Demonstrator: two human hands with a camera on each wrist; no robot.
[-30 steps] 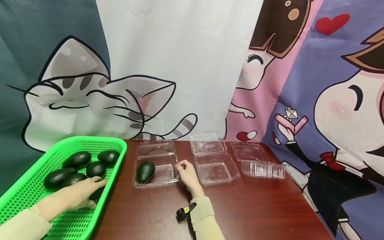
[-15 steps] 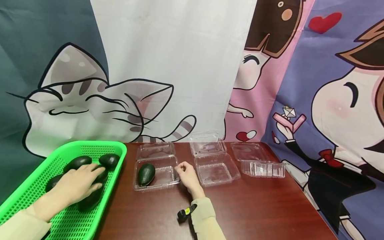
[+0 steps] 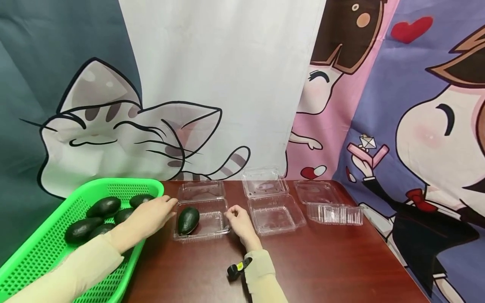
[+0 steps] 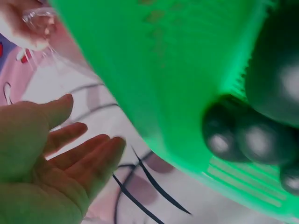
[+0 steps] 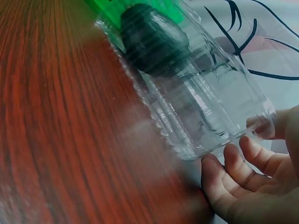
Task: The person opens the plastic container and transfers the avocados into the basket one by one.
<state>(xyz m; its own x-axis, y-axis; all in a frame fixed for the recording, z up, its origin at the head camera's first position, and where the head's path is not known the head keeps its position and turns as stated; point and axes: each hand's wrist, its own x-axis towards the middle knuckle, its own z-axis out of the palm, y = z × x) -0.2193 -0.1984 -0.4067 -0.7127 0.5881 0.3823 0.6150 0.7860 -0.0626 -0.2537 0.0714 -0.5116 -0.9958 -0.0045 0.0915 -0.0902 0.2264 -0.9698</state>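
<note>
My left hand [image 3: 157,213] is above the right rim of the green basket [image 3: 22,252], beside the left end of a clear plastic container [image 3: 212,219]. In the left wrist view its fingers [image 4: 100,158] are extended, with nothing in the palm. One dark green avocado [image 3: 188,220] lies in the left half of that container. At the container's right end, my right hand [image 3: 242,225] pinches the rim; the right wrist view shows the thumb and fingers [image 5: 233,158] on either side of the clear wall. Several avocados [image 3: 104,207] lie in the basket, partly hidden by my left arm.
A second clear container [image 3: 276,214] stands lid-up to the right. Farther right, a third container [image 3: 333,213] is tipped, its ridged side showing. All rest on a reddish-brown table [image 3: 322,265]. A cartoon-printed cloth [image 3: 227,63] hangs behind.
My left hand has come up from among the avocados and moved right, over the basket's rim toward the container. The right hand has stayed at the container's end.
</note>
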